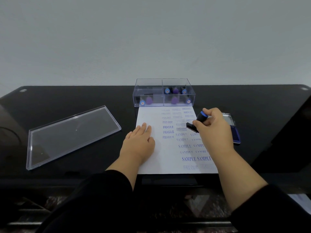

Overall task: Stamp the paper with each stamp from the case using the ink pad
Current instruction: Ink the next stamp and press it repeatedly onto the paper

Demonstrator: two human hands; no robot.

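Glossy black table — plain pale wall behind.

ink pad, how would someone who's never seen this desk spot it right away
Start at the white stamped paper in the middle of the black desk. Just past its right edge, partly hidden behind the right hand, lies the ink pad. It is the only flat, dark blue thing there, lid open.

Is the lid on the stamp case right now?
No, the clear lid lies flat on the table left of the open case.
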